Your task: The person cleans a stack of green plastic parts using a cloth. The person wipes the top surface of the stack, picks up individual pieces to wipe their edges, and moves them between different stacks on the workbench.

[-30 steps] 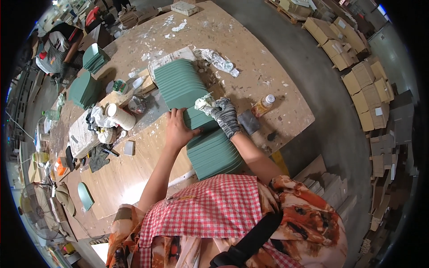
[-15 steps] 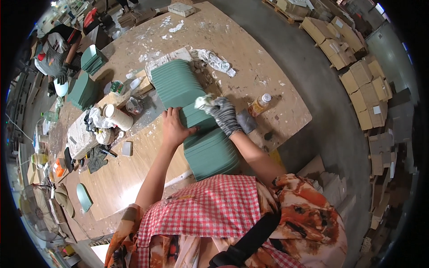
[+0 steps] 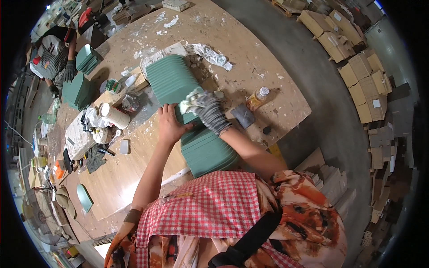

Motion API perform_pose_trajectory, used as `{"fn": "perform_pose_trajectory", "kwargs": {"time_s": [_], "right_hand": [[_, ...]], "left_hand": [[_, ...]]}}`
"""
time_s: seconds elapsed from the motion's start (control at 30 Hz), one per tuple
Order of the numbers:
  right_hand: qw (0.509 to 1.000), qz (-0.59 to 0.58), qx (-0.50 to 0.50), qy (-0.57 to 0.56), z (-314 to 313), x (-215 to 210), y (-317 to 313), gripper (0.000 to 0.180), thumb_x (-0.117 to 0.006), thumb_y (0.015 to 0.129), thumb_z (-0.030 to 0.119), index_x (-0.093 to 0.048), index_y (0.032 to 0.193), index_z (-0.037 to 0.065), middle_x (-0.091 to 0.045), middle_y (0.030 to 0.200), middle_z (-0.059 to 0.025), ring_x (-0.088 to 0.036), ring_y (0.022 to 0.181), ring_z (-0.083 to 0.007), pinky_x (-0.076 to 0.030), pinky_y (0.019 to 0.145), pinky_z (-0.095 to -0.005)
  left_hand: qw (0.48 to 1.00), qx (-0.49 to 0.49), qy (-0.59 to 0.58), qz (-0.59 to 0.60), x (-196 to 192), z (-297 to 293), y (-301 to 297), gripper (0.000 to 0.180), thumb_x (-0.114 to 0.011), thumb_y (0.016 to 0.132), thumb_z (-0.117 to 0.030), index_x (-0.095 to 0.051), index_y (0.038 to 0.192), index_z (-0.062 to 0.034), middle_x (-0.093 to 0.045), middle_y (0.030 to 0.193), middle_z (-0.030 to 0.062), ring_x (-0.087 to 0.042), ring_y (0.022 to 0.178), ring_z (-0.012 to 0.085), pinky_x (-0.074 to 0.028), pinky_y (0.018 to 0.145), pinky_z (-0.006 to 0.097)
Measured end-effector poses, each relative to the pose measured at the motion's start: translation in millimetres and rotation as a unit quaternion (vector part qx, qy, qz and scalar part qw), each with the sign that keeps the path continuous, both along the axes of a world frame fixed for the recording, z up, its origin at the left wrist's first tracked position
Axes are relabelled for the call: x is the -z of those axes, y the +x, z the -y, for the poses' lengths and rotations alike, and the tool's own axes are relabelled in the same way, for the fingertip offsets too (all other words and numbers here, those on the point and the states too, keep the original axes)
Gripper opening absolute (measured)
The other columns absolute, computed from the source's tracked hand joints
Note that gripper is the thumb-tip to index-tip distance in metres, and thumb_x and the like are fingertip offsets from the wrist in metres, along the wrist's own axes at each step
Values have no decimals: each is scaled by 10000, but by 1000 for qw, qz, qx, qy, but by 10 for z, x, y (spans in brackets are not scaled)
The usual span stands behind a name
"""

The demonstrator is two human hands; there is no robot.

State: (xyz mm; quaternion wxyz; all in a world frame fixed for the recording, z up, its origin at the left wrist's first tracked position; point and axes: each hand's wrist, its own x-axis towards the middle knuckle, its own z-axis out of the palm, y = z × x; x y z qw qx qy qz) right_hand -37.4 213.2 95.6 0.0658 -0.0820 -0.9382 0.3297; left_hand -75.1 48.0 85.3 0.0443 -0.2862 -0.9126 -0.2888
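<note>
A row of green curved-edged boards [image 3: 172, 76] stands packed together in front of me, with another stack of green boards [image 3: 208, 154] nearer my body. Between the two, my bare left hand [image 3: 171, 125] grips the left side of a green board, its thumb reaching along the near edge. My right hand [image 3: 212, 114], in a grey striped knit glove, is closed round a crumpled white-and-greenish cloth [image 3: 192, 102] and presses it onto that board. Hand and cloth cover much of the board's surface. A dark grey block [image 3: 242, 117] lies right of the gloved hand.
A bottle of amber liquid [image 3: 258, 98] stands at the right. A crumpled white rag [image 3: 210, 54] lies beyond the boards. Leftward are a white tub [image 3: 115, 116], an open can [image 3: 130, 102] and a dark glove [image 3: 96, 158]. A co-worker's gloved hand [image 3: 70, 71] is by further green stacks.
My right hand has wiped leftward with the cloth, closer to my left hand, which keeps its hold. At the far left, the co-worker's hands have shifted and the pale board there no longer shows.
</note>
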Motion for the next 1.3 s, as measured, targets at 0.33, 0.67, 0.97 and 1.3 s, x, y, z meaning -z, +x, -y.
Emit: {"fn": "perform_pose_trajectory", "kwargs": {"time_s": [0.33,0.67,0.97,1.3], "right_hand": [[979,-124,56,-153,-617,584,59,208,-713,735,151,-649,835,-19,-662,788,-111,-617,703,-200,-494,689,-323],[954,-211,-18,-214,-589,166,-89,256,-714,752,126,-584,944,16,-619,910,-100,-596,836,-191,-490,780,-307],[962,-116,-216,124,664,215,-369,238,-519,803,174,-620,977,46,-607,1001,-162,-546,944,-301,-409,888,-401],[965,-185,-181,50,-179,495,-282,328,-442,881,148,-578,1176,106,-512,1291,-124,-431,1238,-265,-298,1063,-373]], "left_hand": [[997,34,42,56,-92,96,24,796,-822,527,-250,-464,1195,-9,-472,1105,155,-433,1035,351,-392,920,409],[935,36,265,231,751,416,148,966,-808,603,-62,-223,1368,13,-411,1266,194,-386,1222,317,-333,1021,376],[972,31,119,198,936,450,133,849,-745,708,-30,-217,1371,12,-392,1308,202,-399,1222,317,-358,1007,367],[858,70,318,398,805,369,88,853,-681,760,31,-106,1385,-55,-442,1232,153,-459,1181,294,-447,914,337]]}}
